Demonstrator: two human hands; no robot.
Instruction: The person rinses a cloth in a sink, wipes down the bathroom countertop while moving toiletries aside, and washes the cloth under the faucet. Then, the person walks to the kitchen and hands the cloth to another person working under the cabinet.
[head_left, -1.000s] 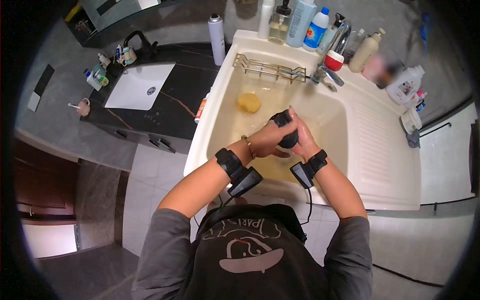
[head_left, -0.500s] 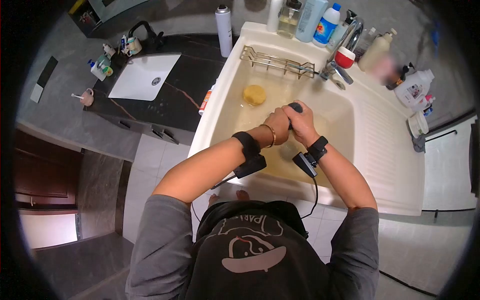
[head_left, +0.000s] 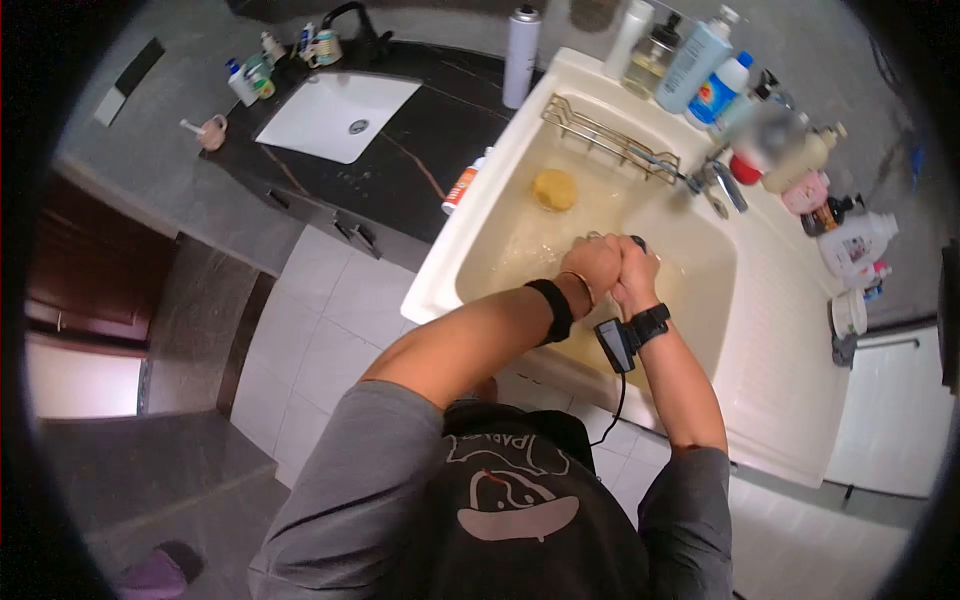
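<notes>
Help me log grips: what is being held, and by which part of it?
A dark thing is clasped between the left hand and right hand; only a bit shows, so the part gripped cannot be told.

Both hands (head_left: 594,264) around a dark object (head_left: 639,242) (mostly hidden), over the sink (head_left: 462,240)

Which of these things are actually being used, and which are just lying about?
In use, apparently:
left hand
right hand
dark item, mostly hidden
big sink
water

Seemingly just lying about:
yellow disc
wire rack
spray can
orange tube
blue-capped bottle
</notes>
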